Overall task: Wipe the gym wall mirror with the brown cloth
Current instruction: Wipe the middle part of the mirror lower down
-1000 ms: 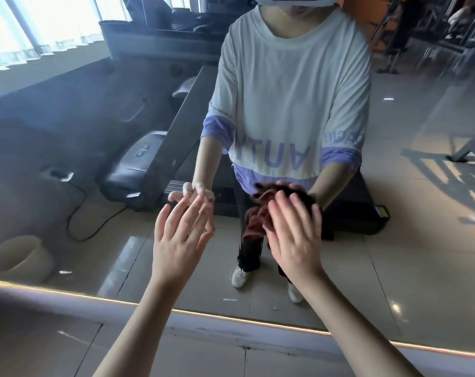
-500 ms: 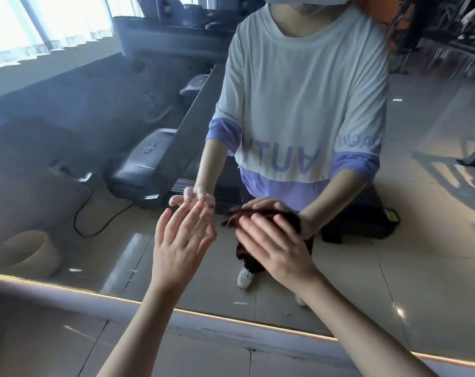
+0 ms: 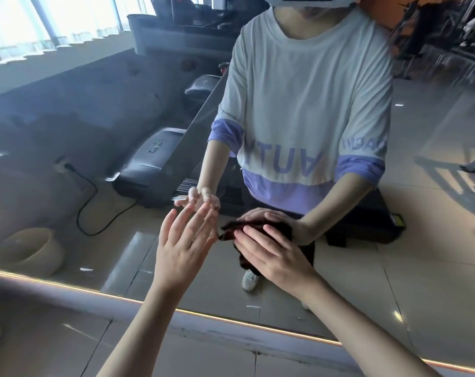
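Note:
The wall mirror fills most of the head view and reflects me in a grey and purple shirt. My right hand lies flat with straight fingers pointing left and presses the dark brown cloth against the glass low in the mirror. Most of the cloth is hidden under that hand; dark folds show at its left tip and below the palm. My left hand is spread flat, fingers up, at the glass just left of the cloth, holding nothing.
The mirror's lower edge glows orange above a grey ledge and tiled floor. Reflected in the glass are a treadmill with a black cable, a beige basin at the left, and gym machines at the top right.
My right hand has slid the cloth leftward and turned so its fingers point left instead of up. The view has moved closer to the mirror. The left hand stays in place.

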The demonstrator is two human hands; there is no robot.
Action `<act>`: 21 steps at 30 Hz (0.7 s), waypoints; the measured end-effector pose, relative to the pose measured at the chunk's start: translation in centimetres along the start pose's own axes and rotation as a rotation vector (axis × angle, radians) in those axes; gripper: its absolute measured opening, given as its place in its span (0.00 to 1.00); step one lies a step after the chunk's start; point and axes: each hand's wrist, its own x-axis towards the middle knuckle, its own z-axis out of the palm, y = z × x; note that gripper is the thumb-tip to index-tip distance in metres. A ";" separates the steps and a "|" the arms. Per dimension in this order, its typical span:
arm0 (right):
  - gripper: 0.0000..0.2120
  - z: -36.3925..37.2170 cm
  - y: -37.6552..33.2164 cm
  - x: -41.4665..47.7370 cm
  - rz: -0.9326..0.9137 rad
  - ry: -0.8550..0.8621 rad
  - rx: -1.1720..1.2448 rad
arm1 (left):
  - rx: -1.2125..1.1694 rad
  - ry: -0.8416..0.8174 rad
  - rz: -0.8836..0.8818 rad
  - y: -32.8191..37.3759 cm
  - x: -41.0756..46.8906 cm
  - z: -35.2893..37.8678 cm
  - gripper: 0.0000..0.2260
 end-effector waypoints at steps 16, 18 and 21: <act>0.12 -1.0 1.1 5.7 0.263 0.221 0.112 | 0.065 -0.071 -0.165 -1.0 -2.1 -0.3 0.23; 0.16 -0.7 0.8 6.1 0.383 0.261 0.085 | 0.082 -0.083 -0.277 -1.1 -2.3 -0.4 0.26; 0.16 0.4 -1.0 5.6 0.354 0.219 0.080 | 0.043 -0.058 -0.346 -1.6 -2.1 -0.5 0.29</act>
